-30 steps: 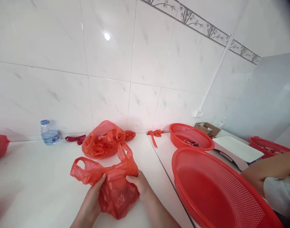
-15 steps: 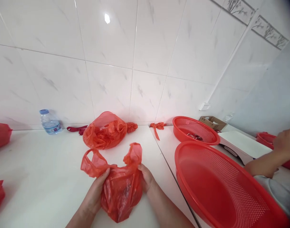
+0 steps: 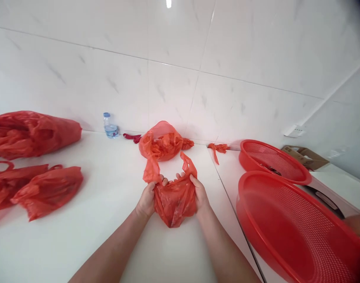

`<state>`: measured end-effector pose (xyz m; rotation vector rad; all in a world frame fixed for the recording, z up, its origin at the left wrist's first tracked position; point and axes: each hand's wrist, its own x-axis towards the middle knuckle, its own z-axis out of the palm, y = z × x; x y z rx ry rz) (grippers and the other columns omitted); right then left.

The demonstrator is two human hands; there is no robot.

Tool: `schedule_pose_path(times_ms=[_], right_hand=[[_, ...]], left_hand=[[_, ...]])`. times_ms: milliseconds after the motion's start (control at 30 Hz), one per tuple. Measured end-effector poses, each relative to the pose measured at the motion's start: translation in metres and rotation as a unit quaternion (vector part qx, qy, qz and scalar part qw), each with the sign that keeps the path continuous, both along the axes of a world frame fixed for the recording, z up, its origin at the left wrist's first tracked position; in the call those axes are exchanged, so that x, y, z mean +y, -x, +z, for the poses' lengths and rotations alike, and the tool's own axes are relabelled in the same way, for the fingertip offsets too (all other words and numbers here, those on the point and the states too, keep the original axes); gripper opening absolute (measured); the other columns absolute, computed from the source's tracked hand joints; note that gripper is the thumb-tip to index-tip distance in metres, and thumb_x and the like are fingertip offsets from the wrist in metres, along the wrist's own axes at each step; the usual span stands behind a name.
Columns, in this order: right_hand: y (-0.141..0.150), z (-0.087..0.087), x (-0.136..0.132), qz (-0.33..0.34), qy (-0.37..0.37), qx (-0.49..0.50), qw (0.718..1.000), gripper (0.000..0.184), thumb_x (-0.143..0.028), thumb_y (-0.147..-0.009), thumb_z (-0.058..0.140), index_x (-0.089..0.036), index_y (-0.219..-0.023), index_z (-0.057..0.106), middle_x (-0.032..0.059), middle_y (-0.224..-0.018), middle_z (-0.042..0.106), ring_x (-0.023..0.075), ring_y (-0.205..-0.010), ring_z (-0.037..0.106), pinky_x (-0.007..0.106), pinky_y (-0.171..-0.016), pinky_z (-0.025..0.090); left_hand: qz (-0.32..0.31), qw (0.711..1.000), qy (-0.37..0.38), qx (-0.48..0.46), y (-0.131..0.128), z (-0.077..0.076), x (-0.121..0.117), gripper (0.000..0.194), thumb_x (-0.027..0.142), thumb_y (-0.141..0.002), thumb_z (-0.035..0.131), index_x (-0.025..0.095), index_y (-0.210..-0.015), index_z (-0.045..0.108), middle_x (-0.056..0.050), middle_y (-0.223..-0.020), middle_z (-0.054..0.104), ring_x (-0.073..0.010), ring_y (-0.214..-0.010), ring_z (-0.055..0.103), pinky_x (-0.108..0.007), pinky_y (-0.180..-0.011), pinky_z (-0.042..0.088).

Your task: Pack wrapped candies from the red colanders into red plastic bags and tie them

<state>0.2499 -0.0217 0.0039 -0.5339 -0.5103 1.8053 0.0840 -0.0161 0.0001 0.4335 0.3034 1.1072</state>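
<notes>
Between my hands is a red plastic bag point(image 3: 175, 200), its two handle loops sticking up and its lower part bulging with contents I cannot make out. My left hand point(image 3: 147, 198) grips the bag's left side near the top, thumb in front. On the opposite side my right hand point(image 3: 199, 192) is closed on the bag's upper edge, some fingers hidden behind the plastic. Just beyond it, against the wall, lies a larger open red bag point(image 3: 160, 143) stuffed with crumpled red plastic.
Filled red bags point(image 3: 52, 188) and a big red bundle point(image 3: 35, 133) lie at left. A water bottle point(image 3: 111, 126) stands by the wall. At right are a large red basket point(image 3: 247, 212), a smaller basket point(image 3: 274, 157), a scale point(image 3: 327, 200), a cardboard box point(image 3: 305, 157) and another person's arm point(image 3: 358, 224).
My view has swung left, bringing more red bags into sight. Both hands have moved the held bag farther from me, still gripping its sides. The other person's arm has mostly left view.
</notes>
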Motion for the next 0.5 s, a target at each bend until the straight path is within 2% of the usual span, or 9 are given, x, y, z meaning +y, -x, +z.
schedule_pose_path(times_ms=[67,133,200,267,333,433,500], right_hand=[[0.007,0.003,0.003,0.017,-0.005,-0.002,1.0,0.023,-0.038,-0.077,0.065,-0.021,-0.065,0.055,0.0005,-0.078,0.066,0.0209,-0.094,0.062,0.038,-0.094,0.044],[0.012,0.003,0.004,0.031,-0.021,-0.022,0.999,0.033,-0.041,-0.075,0.066,-0.022,-0.058,0.046,-0.0011,-0.065,0.058,0.0207,-0.091,0.061,0.038,-0.094,0.042],[0.016,0.003,0.003,0.033,-0.039,-0.047,0.998,0.04,-0.056,-0.073,0.063,-0.023,-0.06,0.045,-0.0007,-0.062,0.054,0.0224,-0.089,0.06,0.039,-0.092,0.043],[0.016,0.002,0.002,0.019,-0.05,-0.057,0.997,0.052,-0.075,-0.071,0.051,-0.024,-0.062,0.047,0.0005,-0.062,0.051,0.024,-0.085,0.059,0.041,-0.088,0.044],[0.015,0.001,0.0,0.014,-0.045,-0.055,0.997,0.059,-0.082,-0.071,0.04,-0.024,-0.057,0.044,0.0003,-0.056,0.047,0.0232,-0.078,0.058,0.041,-0.084,0.045],[0.012,-0.001,0.0,0.025,-0.04,-0.078,0.996,0.053,-0.071,-0.076,0.05,-0.024,-0.052,0.042,-0.0033,-0.046,0.038,0.0191,-0.064,0.056,0.038,-0.076,0.047],[0.012,-0.001,-0.001,0.041,-0.061,-0.127,0.989,0.036,-0.056,-0.074,0.064,-0.023,-0.065,0.055,-0.0055,-0.046,0.043,0.0157,-0.057,0.053,0.032,-0.066,0.046]], left_hand=[[-0.015,1.0,-0.002,0.002,0.003,0.0,0.0,0.016,0.027,-0.074,0.063,0.018,-0.068,0.051,0.0,-0.072,0.058,-0.0152,-0.075,0.061,-0.031,-0.082,0.05],[-0.017,1.0,0.0,0.025,0.007,0.0,0.0,0.022,0.029,-0.072,0.067,0.017,-0.066,0.051,-0.002,-0.074,0.06,-0.0172,-0.078,0.061,-0.03,-0.079,0.05],[-0.016,0.999,0.006,0.033,0.011,0.0,0.002,0.026,0.028,-0.071,0.07,0.017,-0.063,0.049,-0.001,-0.069,0.058,-0.0178,-0.077,0.062,-0.031,-0.078,0.049],[-0.022,0.999,0.023,0.026,0.013,-0.001,0.005,0.024,0.03,-0.074,0.068,0.018,-0.065,0.049,0.0,-0.067,0.057,-0.0175,-0.074,0.062,-0.032,-0.079,0.049],[-0.021,0.998,0.042,0.033,0.013,-0.002,0.008,0.02,0.034,-0.078,0.064,0.018,-0.071,0.053,0.0,-0.069,0.059,-0.0167,-0.071,0.062,-0.032,-0.078,0.05],[-0.003,0.995,0.029,0.098,0.009,-0.005,0.011,0.027,0.037,-0.079,0.06,0.018,-0.064,0.048,0.0,-0.064,0.057,-0.0138,-0.062,0.059,-0.028,-0.067,0.049],[0.008,0.989,0.008,0.147,0.005,-0.008,0.011,0.036,0.035,-0.076,0.063,0.019,-0.055,0.038,0.003,-0.053,0.049,-0.0102,-0.049,0.05,-0.024,-0.054,0.044]])
